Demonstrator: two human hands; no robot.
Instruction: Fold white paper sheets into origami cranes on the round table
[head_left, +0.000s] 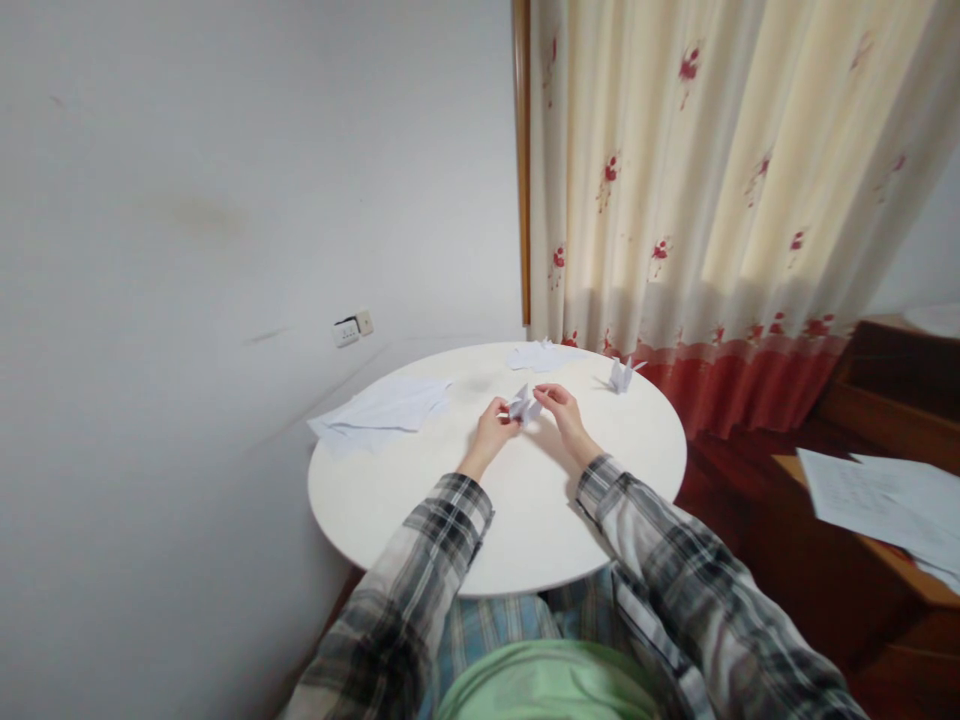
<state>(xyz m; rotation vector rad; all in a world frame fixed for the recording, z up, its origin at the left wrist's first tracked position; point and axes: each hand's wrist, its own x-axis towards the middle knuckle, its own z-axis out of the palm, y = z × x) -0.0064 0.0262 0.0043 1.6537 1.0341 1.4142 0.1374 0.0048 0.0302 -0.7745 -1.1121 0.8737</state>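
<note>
Between my two hands, just over the middle of the round white table (517, 530), is a small folded paper crane (524, 404). My left hand (495, 428) grips its left side between thumb and fingers. On the other side, the fingertips of my right hand (559, 408) pinch its upper right edge. A second paper crane (621, 376) stands by itself near the table's far right edge. The finer folds of the held one are too small to make out.
Loose white paper sheets (382, 410) lie at the table's left edge, beside the wall. More paper pieces (541, 355) rest at the far edge. A floral curtain (675, 200) hangs behind. To the right, printed papers (885, 505) lie on brown wooden furniture.
</note>
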